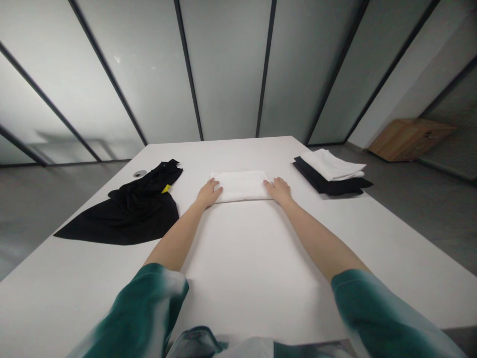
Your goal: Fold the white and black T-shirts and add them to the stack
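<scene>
A white cloth garment, folded into a flat rectangle, lies on the white table in front of me. My left hand rests on its left end with the fingers stretched out. On the right end lies my right hand, fingers spread and flat. Both hands touch the cloth from above, and neither grips it. Whether the thumbs reach beneath its edge I cannot tell. What kind of garment it is does not show.
A crumpled black garment with a small yellow patch lies at the left, beside a round grommet. On the right, a folded white cloth tops folded black cloth. A wooden cabinet stands beyond, near glass panels.
</scene>
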Motion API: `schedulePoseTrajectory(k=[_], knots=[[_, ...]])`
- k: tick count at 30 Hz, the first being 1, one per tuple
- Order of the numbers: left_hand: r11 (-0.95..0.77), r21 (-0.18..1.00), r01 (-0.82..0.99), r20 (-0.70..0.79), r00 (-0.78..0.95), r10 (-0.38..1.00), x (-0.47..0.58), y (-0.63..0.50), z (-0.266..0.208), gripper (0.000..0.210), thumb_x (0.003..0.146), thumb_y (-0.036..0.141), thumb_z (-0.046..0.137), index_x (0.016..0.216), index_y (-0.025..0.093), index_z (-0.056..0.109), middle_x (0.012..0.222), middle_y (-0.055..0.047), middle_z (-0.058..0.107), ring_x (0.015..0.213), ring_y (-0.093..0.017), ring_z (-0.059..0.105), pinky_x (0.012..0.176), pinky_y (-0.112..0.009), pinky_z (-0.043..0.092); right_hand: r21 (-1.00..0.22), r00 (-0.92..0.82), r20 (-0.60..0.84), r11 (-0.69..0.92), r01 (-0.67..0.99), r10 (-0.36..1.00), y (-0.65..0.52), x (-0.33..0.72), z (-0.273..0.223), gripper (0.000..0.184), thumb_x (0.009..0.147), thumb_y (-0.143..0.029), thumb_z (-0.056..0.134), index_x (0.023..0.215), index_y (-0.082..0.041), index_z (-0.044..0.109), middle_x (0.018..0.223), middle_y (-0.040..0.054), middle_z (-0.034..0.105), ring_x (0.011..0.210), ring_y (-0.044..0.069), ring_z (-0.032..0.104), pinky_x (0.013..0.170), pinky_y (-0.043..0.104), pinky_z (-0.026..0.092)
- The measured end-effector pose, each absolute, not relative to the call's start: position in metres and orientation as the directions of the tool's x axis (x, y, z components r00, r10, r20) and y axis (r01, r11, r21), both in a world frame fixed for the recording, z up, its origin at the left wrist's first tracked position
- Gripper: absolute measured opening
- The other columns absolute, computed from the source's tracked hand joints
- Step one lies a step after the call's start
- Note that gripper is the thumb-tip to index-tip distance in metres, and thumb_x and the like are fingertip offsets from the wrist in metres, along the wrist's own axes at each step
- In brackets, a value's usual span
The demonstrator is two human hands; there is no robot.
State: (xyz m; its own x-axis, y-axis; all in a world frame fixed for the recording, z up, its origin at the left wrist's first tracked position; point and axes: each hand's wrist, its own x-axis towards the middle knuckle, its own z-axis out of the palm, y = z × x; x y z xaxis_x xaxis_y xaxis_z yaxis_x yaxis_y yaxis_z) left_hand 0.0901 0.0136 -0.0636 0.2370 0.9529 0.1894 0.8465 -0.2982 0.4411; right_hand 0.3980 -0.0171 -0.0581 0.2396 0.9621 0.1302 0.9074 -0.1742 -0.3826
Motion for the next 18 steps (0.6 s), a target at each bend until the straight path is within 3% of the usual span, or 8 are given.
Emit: schedulePoseTrajectory(k=[4, 9, 13, 18], knots=[[-0.296, 0.464, 0.835, 0.233, 0.208, 0.950, 0.0905, 0.0137, -0.0658, 0.050, 0.092, 0.041, 0.053, 0.134, 0.015, 0.057, 0.154, -0.015, 0.043, 0.139, -0.027, 0.047, 0.118, -0.038, 0.034, -0.340, 0.249, 0.095, -0.204, 0.918, 0.964, -0.0182, 0.3955, -0.0557, 0.064, 0.097, -0.054, 0.037, 0.132, -0.005, 0.059, 0.152, 0.0257, 0.040, 0.138, 0.038, 0.040, 0.111, 0.050, 0.029], [-0.182, 0.511, 0.840, 0.337, -0.001, 0.942, 0.0898, 0.0168, -0.0654, 0.062, 0.092, 0.042, 0.051, 0.145, 0.012, 0.042, 0.147, -0.019, 0.051, 0.138, -0.031, 0.046, 0.116, -0.045, 0.033, -0.281, 0.199, 0.084, -0.168, 0.945, 0.976, -0.0183, 0.3950, -0.0556, 0.064, 0.098, -0.053, 0.033, 0.126, -0.004, 0.064, 0.138, 0.0251, 0.055, 0.131, 0.038, 0.047, 0.109, 0.048, 0.032], [-0.021, 0.603, 0.797, 0.294, -0.198, 0.935, 0.0870, 0.0203, -0.0626, 0.057, 0.095, 0.042, 0.046, 0.144, 0.012, 0.043, 0.143, -0.020, 0.055, 0.134, -0.032, 0.050, 0.113, -0.046, 0.037, -0.285, 0.153, 0.100, -0.119, 0.951, 0.983, -0.0162, 0.3976, -0.0588, 0.060, 0.097, -0.053, 0.036, 0.125, -0.007, 0.063, 0.136, 0.0241, 0.057, 0.131, 0.037, 0.047, 0.108, 0.048, 0.033], [-0.028, 0.597, 0.802, 0.276, -0.173, 0.945, 0.0875, 0.0169, -0.0580, 0.054, 0.096, 0.041, 0.044, 0.142, 0.014, 0.046, 0.141, -0.017, 0.058, 0.131, -0.030, 0.053, 0.112, -0.043, 0.038, -0.329, 0.115, 0.099, -0.077, 0.941, 0.988, -0.0153, 0.3980, -0.0581, 0.054, 0.094, -0.055, 0.044, 0.120, -0.012, 0.064, 0.133, 0.0209, 0.060, 0.127, 0.034, 0.051, 0.107, 0.044, 0.036]])
